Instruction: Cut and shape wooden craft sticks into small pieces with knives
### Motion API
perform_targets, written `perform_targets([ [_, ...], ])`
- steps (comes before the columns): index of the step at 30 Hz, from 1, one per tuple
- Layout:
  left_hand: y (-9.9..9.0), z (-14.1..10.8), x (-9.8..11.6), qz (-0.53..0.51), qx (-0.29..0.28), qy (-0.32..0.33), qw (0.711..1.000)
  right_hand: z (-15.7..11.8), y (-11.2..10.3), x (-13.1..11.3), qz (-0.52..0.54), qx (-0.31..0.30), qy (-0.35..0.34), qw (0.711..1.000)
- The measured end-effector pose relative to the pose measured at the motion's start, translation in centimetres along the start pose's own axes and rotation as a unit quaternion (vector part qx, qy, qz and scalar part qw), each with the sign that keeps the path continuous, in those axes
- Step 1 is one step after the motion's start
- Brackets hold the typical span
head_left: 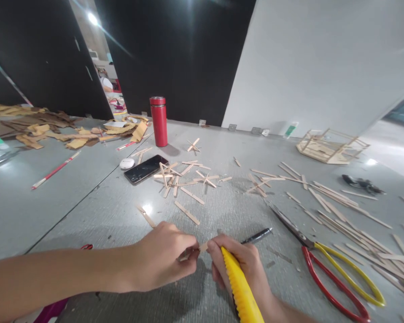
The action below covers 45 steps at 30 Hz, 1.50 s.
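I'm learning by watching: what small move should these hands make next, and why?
Perhaps steady the short, pale wooden strip with the left hand: it bridges the two hands, and the right hand also grips a yellow, ridged plastic tool, likely leaving that hand less free.

The sticks (pixel 186 212) are of pale wood, plain and matt. The yellow tool (pixel 239 283) seems to be plastic, with a ribbed edge. The scissors (pixel 310 244) have metal blades, slightly shiny, and smooth handles which look like plastic. The phone (pixel 146 168) has a glossy, glass-like face. The flask (pixel 159 123) has a smooth coat with soft shine. The desk (pixel 97 208) is finely textured and reflects light.
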<state>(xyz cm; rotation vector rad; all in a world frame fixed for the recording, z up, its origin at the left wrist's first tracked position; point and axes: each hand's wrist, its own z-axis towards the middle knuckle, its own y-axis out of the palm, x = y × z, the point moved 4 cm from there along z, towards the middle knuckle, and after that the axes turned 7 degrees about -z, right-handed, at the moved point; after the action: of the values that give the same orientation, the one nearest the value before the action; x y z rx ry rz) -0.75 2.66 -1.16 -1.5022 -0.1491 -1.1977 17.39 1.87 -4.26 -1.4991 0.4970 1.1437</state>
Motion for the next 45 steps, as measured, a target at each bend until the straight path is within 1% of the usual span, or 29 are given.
perform_targets([
  [4, 0.7, -0.4, -0.1, 0.026, 0.020, 0.010, 0.999, 0.0, -0.1, -0.5, -0.001, -0.012, -0.009, 1.000],
  [8, 1.4, -0.6, -0.3, 0.023, 0.028, 0.005, 0.999, 0.1, -0.2, -0.8, 0.006, -0.014, -0.015, 1.000],
  [12, 1.4, -0.4, -0.3, -0.024, 0.026, -0.026, 0.999, 0.0, 0.0, -0.4, 0.024, -0.014, -0.001, 1.000],
  [14, 1.1, -0.2, -0.2, -0.062, 0.025, -0.055, 0.996, 0.1, 0.1, -0.2, 0.037, -0.011, 0.009, 0.999],
  [16, 0.7, 0.1, -0.1, -0.119, 0.010, -0.089, 0.989, 0.3, 0.0, 0.0, 0.055, 0.002, 0.023, 0.998],
  [18, 0.3, 0.3, 0.2, -0.199, -0.030, -0.118, 0.972, 0.6, -0.4, 0.0, 0.078, 0.020, 0.041, 0.996],
  [20, 0.1, 0.4, 0.6, -0.275, -0.079, -0.134, 0.949, 1.1, -0.8, -0.3, 0.105, 0.035, 0.059, 0.992],
  [22, -0.2, 0.4, 0.9, -0.348, -0.106, -0.154, 0.919, 1.4, -1.1, -0.8, 0.133, 0.045, 0.069, 0.988],
  [24, -0.2, 0.3, 1.1, -0.429, -0.107, -0.173, 0.880, 1.4, -1.2, -1.4, 0.159, 0.050, 0.074, 0.983],
  [26, -0.1, 0.2, 1.3, -0.507, -0.094, -0.173, 0.839, 1.1, -1.0, -1.9, 0.183, 0.035, 0.078, 0.979],
  [27, -0.1, 0.1, 1.4, -0.531, -0.088, -0.167, 0.826, 0.9, -0.8, -2.2, 0.193, 0.021, 0.081, 0.978],
  [29, 0.0, -0.1, 1.6, -0.554, -0.079, -0.153, 0.815, 0.6, -0.4, -2.5, 0.207, -0.002, 0.093, 0.974],
  [31, 0.0, -0.2, 1.7, -0.566, -0.074, -0.154, 0.807, 0.3, -0.3, -2.8, 0.217, -0.009, 0.111, 0.970],
  [33, 0.0, -0.4, 1.8, -0.571, -0.069, -0.158, 0.803, 0.2, -0.3, -3.2, 0.227, -0.002, 0.130, 0.965],
  [36, -0.3, -0.5, 1.9, -0.567, -0.063, -0.166, 0.804, 0.0, -0.4, -3.7, 0.237, 0.015, 0.154, 0.959],
  [39, -0.3, -0.5, 2.0, -0.567, -0.064, -0.165, 0.805, -0.1, -0.3, -4.0, 0.243, 0.019, 0.172, 0.955],
  [42, -0.3, -0.4, 2.0, -0.569, -0.066, -0.160, 0.804, -0.2, -0.3, -4.0, 0.243, 0.023, 0.175, 0.954],
  [45, -0.2, -0.4, 2.1, -0.567, -0.068, -0.162, 0.805, -0.4, -0.3, -3.9, 0.227, 0.037, 0.153, 0.961],
])
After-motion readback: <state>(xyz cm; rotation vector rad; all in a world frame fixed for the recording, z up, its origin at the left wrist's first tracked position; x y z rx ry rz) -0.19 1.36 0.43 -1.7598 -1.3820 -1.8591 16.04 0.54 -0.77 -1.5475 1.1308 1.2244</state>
